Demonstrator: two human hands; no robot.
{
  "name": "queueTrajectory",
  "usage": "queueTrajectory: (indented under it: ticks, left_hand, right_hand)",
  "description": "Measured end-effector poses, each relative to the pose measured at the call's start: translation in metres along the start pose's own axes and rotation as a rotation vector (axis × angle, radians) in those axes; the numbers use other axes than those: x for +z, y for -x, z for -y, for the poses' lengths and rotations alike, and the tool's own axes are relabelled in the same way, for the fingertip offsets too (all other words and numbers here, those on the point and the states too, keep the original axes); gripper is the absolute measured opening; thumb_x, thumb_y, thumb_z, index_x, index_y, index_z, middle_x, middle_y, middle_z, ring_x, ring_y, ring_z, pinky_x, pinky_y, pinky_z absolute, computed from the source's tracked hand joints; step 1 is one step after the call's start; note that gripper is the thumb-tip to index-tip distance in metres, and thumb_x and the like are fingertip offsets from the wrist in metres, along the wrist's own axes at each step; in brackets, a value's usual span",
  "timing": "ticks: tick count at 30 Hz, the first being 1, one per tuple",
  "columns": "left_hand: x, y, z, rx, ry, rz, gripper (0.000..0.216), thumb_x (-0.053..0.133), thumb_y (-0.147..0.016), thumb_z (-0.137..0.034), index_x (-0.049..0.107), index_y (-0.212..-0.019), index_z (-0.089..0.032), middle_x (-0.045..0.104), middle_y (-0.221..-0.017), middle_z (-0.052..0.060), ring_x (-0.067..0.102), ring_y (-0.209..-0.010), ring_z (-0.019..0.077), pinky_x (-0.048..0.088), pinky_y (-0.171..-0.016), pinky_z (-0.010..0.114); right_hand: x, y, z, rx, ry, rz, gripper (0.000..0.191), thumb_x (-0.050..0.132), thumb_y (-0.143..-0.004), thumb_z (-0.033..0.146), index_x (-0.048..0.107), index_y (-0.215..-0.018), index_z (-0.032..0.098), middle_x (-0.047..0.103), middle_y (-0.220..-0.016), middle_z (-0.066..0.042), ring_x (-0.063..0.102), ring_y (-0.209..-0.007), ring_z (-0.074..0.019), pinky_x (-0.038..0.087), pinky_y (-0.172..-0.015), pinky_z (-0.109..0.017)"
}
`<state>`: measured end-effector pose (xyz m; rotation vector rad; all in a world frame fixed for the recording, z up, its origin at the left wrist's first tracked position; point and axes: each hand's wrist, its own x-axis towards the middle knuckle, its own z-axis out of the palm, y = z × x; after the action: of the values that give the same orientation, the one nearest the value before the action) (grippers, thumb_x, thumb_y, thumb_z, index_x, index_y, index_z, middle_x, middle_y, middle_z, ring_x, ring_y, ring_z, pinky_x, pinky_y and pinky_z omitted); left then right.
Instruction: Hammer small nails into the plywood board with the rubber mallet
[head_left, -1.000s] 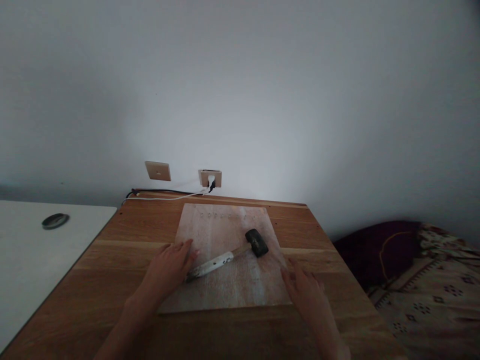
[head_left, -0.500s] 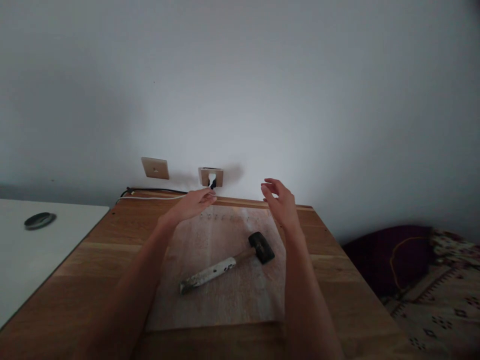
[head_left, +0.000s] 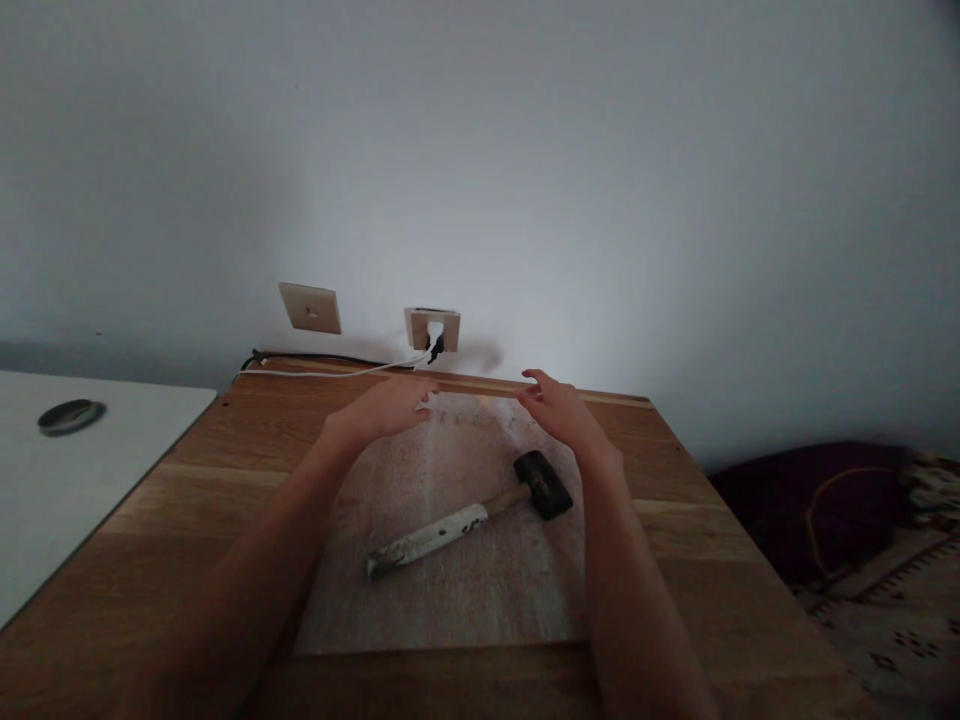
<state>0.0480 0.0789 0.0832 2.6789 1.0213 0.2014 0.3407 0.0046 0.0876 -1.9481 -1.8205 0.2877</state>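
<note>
A pale wooden board (head_left: 465, 590) lies flat on a brown wooden table (head_left: 187, 510). On it rests a hammer (head_left: 480, 512) with a black head and a white-stained handle, lying diagonally. A row of small nails (head_left: 469, 418) stands along the board's far edge. My left hand (head_left: 390, 408) reaches over the far left corner of the board, fingers loosely stretched, holding nothing. My right hand (head_left: 559, 412) hovers over the far right part of the board, just beyond the hammer head, fingers apart and slightly curled, holding nothing.
A white table (head_left: 67, 480) with a dark round object (head_left: 71, 415) stands to the left. Two wall plates (head_left: 309, 306) sit above the table's far edge, one with plugs (head_left: 433, 330) and cables (head_left: 322, 368). A patterned bed cover (head_left: 885, 560) lies to the right.
Both hands left the board's near edge and reached forward to its far edge. From half a second ago the right hand dropped lower. The view shifted slightly left.
</note>
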Motion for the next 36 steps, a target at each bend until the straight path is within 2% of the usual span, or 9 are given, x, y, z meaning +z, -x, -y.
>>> queueTrajectory:
  ticks: [6, 9, 14, 18, 25, 36]
  left_hand:
    - [0.005, -0.001, -0.01, -0.04, -0.038, 0.049, 0.028, 0.053, -0.093, -0.015, 0.071, -0.114, -0.015, 0.076, -0.119, 0.014, 0.07, -0.112, 0.0295, 0.052, -0.099, 0.04]
    - [0.008, -0.003, -0.012, -0.055, -0.076, 0.075, 0.025, 0.052, -0.093, -0.013, 0.072, -0.107, -0.018, 0.076, -0.114, 0.012, 0.071, -0.107, 0.0281, 0.053, -0.093, 0.037]
    - [0.012, -0.005, -0.01, -0.054, -0.115, 0.073, 0.021, 0.052, -0.094, -0.014, 0.071, -0.101, -0.019, 0.076, -0.111, 0.012, 0.07, -0.103, 0.027, 0.053, -0.087, 0.035]
    - [0.016, -0.006, -0.007, -0.05, -0.129, 0.083, 0.019, 0.051, -0.096, -0.016, 0.069, -0.099, -0.018, 0.075, -0.104, 0.011, 0.069, -0.095, 0.0258, 0.051, -0.084, 0.035]
    - [0.025, -0.008, 0.003, 0.004, -0.066, 0.034, 0.022, 0.049, -0.09, -0.009, 0.069, -0.095, -0.018, 0.074, -0.104, 0.012, 0.068, -0.097, 0.0256, 0.05, -0.086, 0.035]
    - [0.041, -0.013, 0.011, 0.02, -0.03, -0.011, 0.021, 0.048, -0.089, -0.01, 0.067, -0.092, -0.018, 0.069, -0.102, 0.012, 0.065, -0.094, 0.0248, 0.05, -0.084, 0.035]
  right_hand:
    - [0.013, 0.0, 0.002, 0.011, 0.143, 0.142, 0.046, 0.058, -0.104, 0.034, 0.061, -0.144, 0.012, 0.079, -0.119, -0.018, 0.074, -0.114, -0.032, 0.052, -0.102, -0.043]
    - [0.017, 0.0, 0.005, 0.027, 0.189, 0.203, 0.046, 0.058, -0.104, 0.035, 0.061, -0.146, 0.015, 0.08, -0.118, -0.016, 0.073, -0.116, -0.03, 0.05, -0.105, -0.041]
    - [0.02, 0.0, 0.003, 0.042, 0.204, 0.214, 0.049, 0.056, -0.105, 0.036, 0.057, -0.15, 0.017, 0.081, -0.116, -0.015, 0.073, -0.117, -0.0281, 0.049, -0.105, -0.038]
    - [0.023, -0.001, 0.002, 0.028, 0.239, 0.237, 0.049, 0.055, -0.105, 0.037, 0.058, -0.148, 0.015, 0.081, -0.116, -0.015, 0.073, -0.118, -0.0301, 0.049, -0.105, -0.039]
    - [0.026, -0.001, 0.0, 0.017, 0.273, 0.239, 0.047, 0.052, -0.105, 0.037, 0.06, -0.145, 0.015, 0.08, -0.116, -0.016, 0.073, -0.118, -0.0317, 0.05, -0.103, -0.04]
    - [0.03, -0.002, 0.001, 0.006, 0.302, 0.24, 0.05, 0.057, -0.104, 0.035, 0.058, -0.147, 0.011, 0.077, -0.124, -0.018, 0.07, -0.124, -0.0301, 0.049, -0.104, -0.038]
